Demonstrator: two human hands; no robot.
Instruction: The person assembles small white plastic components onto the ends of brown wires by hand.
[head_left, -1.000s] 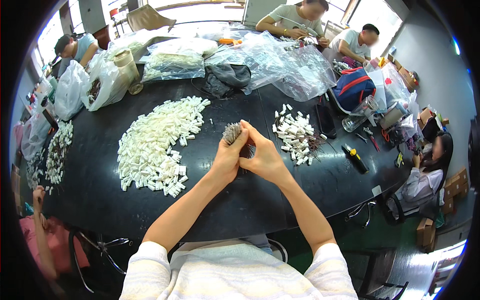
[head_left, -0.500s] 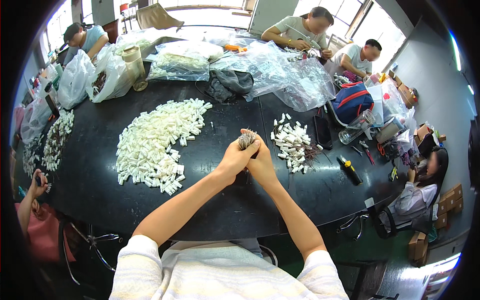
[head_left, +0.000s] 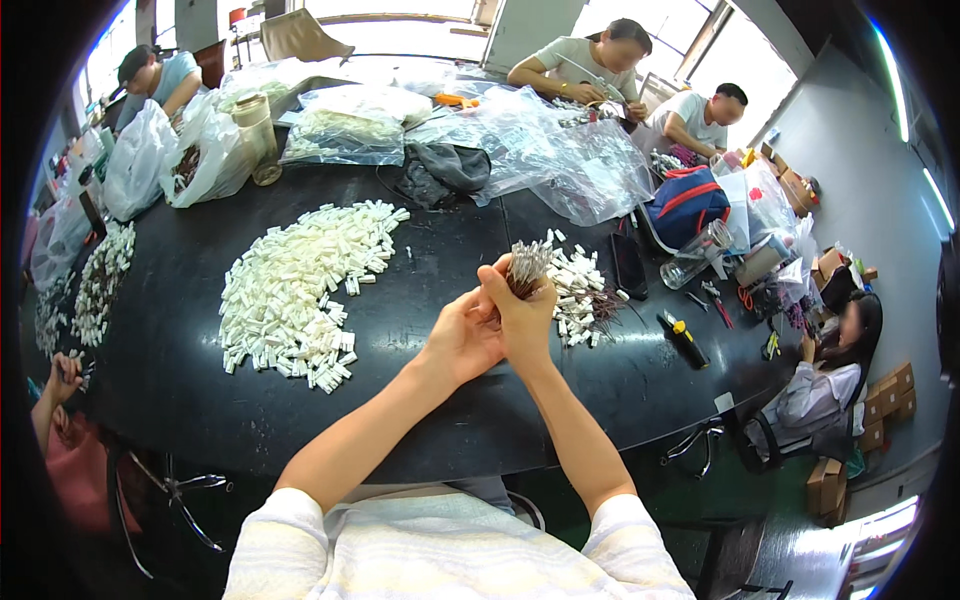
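Observation:
My right hand (head_left: 525,318) is closed around a bundle of thin brown wires with silvery metal tips (head_left: 528,262), which stick up above the fist. Against its left side rests my left hand (head_left: 468,330), palm showing and fingers loosely spread, partly hidden behind the right hand. To the left lies a large heap of small white plastic connector housings (head_left: 300,285). Just right of my hands, partly covered by them, is a smaller pile of white connectors with brown wires attached (head_left: 580,300).
A black phone (head_left: 628,265), a yellow-and-black cutter (head_left: 685,340) and a glass jar (head_left: 695,255) lie to the right. Plastic bags (head_left: 570,165) and a dark cloth (head_left: 445,175) cover the far side of the black table (head_left: 400,420). Several people sit around it.
The bundle has moved right and up, and now sits in my right hand alone. My left hand has loosened from around it and turned its palm up.

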